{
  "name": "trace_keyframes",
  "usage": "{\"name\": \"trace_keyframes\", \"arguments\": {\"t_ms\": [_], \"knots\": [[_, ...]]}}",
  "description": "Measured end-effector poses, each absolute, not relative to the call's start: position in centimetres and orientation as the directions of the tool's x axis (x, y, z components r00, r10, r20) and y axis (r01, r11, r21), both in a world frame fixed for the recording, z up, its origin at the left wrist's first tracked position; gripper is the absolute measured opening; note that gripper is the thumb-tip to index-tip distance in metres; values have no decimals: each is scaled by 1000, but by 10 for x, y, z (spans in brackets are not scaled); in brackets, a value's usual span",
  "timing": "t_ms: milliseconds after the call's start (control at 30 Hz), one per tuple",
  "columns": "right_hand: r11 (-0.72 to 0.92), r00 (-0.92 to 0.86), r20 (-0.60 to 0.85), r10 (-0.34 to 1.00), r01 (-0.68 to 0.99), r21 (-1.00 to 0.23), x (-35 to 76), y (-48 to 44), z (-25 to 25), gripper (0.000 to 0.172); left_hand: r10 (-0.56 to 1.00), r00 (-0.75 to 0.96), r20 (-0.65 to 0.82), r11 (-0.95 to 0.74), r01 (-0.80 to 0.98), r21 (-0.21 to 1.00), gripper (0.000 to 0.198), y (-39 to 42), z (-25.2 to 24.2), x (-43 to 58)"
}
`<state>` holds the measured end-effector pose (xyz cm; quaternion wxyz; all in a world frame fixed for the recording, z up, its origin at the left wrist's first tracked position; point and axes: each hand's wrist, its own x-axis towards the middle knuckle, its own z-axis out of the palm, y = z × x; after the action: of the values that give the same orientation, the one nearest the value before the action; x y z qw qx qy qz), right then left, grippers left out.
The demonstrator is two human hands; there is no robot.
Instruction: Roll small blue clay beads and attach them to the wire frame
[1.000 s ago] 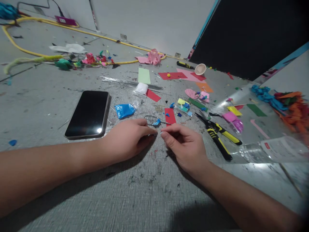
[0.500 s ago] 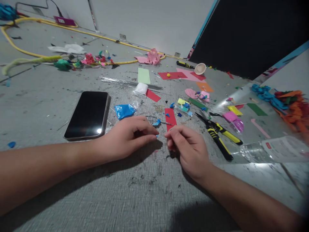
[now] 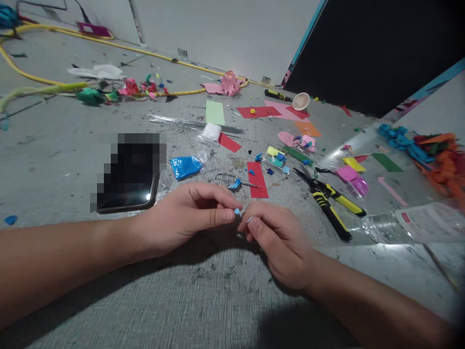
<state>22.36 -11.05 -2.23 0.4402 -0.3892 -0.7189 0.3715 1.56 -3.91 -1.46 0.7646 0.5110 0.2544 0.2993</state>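
Between the thumb and forefinger of my left hand [image 3: 196, 213] is a small light-blue piece of clay [image 3: 236, 211]. Close beside it, my right hand [image 3: 281, 242] is closed in a pinch, with a tiny pale sliver [image 3: 249, 219] showing at the fingertips; its kind is too small to make out. Just beyond the hands lies a bent wire piece [image 3: 221, 178] with a blue clay bit [image 3: 235, 184] on it. Its right end rests across a red paper strip [image 3: 258, 182]. A packet of blue clay [image 3: 186, 166] lies past my left hand.
A phone [image 3: 154, 191], partly pixelated, lies left. Yellow-black pliers [image 3: 332, 206] and a clear bottle [image 3: 417, 223] are at right. Farther back are thin wires [image 3: 174, 121], a white clay packet [image 3: 211, 132], paper pieces [image 3: 215, 112], a small cup [image 3: 301, 102] and a yellow cord [image 3: 145, 50].
Both hands have drawn slightly nearer to me and closer together. The light-blue clay piece in my left fingertips now shows more clearly, and more of the wire and red strip is uncovered.
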Motion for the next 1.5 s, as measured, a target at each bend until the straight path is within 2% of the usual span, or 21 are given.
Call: {"name": "trace_keyframes", "arguments": {"t_ms": [133,500,867,1100,1500], "knots": [[435,-335,353,874,213,-875,225,-110,-23,21,684,726,-68,392,-287,874,6,-42,-18,16],[451,-366,350,862,243,-859,223,-110,-22,28,634,774,-6,422,-339,841,9,-42,-16,18],[453,-391,339,855,247,-857,224,-111,-22,28,646,763,-2,365,-307,879,17,-42,-17,18],[458,-399,340,852,253,-852,224,-111,-22,28,645,764,-20,387,-304,870,16,-43,-17,19],[441,-402,322,857,250,-862,224,-109,-24,28,676,737,-15,309,-264,914,14,-42,-16,19]]}}
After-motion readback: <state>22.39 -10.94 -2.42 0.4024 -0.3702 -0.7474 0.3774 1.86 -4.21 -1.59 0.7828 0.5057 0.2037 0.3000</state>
